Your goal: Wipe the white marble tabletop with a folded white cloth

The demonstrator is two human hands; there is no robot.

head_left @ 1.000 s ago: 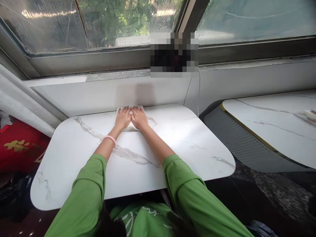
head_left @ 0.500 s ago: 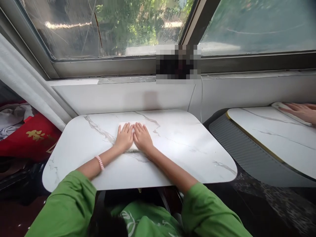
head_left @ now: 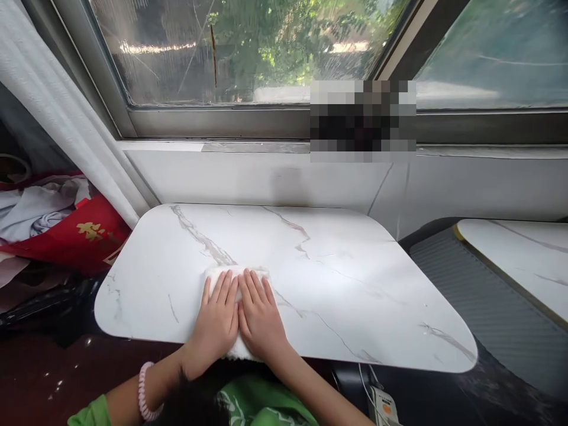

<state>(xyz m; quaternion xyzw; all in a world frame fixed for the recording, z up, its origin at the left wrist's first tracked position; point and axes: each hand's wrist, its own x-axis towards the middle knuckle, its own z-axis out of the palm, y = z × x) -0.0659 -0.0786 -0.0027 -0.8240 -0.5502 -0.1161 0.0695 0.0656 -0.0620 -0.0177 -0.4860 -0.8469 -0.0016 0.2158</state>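
A folded white cloth [head_left: 237, 275] lies on a white marble-patterned tabletop [head_left: 346, 319], close to its near edge. My left hand [head_left: 216, 319] presses flat on the cloth's left half, fingers stretched out and pointing away from me. Beside it, my right hand [head_left: 261, 316] lies flat on the right half, fingers also extended. The two hands touch along their inner sides, with the thumbs close together. Most of the cloth is hidden under them; its front edge shows below my palms. A pink coiled band [head_left: 144, 390] circles my left wrist.
A window [head_left: 248, 53] stands behind the table over a white wall. A red bag [head_left: 89, 231] with clothes and a white curtain [head_left: 66, 106] are at the left. To the right is a second marble-patterned tabletop [head_left: 523, 254]. A white power strip [head_left: 384, 405] lies below the near edge.
Both my hands have drawn the cloth toward me, from the table's middle to its near edge. The view has shifted left, and the other person's hand at right is out of sight.
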